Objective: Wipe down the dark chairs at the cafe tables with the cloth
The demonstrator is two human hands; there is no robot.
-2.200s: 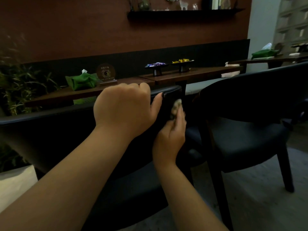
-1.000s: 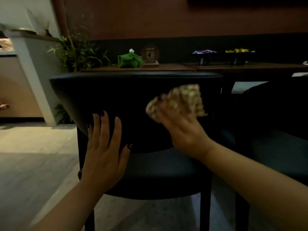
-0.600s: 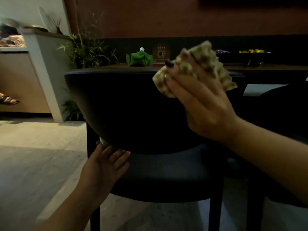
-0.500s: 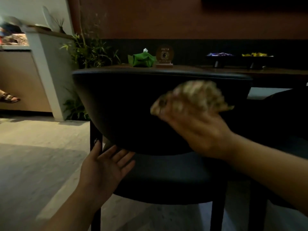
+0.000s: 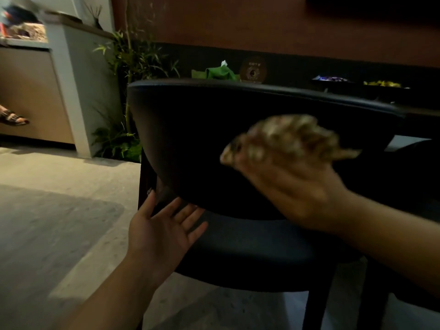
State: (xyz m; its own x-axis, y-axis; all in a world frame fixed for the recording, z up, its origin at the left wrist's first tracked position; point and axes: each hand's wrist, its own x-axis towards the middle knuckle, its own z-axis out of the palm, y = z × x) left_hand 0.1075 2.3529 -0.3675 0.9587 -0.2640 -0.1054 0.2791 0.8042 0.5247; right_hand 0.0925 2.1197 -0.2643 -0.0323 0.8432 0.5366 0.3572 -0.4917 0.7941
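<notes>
Down from the rim since a moment ago, her right hand (image 5: 295, 186) presses the bunched cloth (image 5: 290, 136) to the dark chair (image 5: 190, 139) back, fingers blurred. Left hand (image 5: 162, 232) spread flat, empty, beside the seat edge; chair legs cut off.

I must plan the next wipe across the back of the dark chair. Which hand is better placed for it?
Probably the right hand: it holds the patterned beige cloth against the dark padded chair backrest. The left hand is open and empty, low by the seat edge.
</notes>
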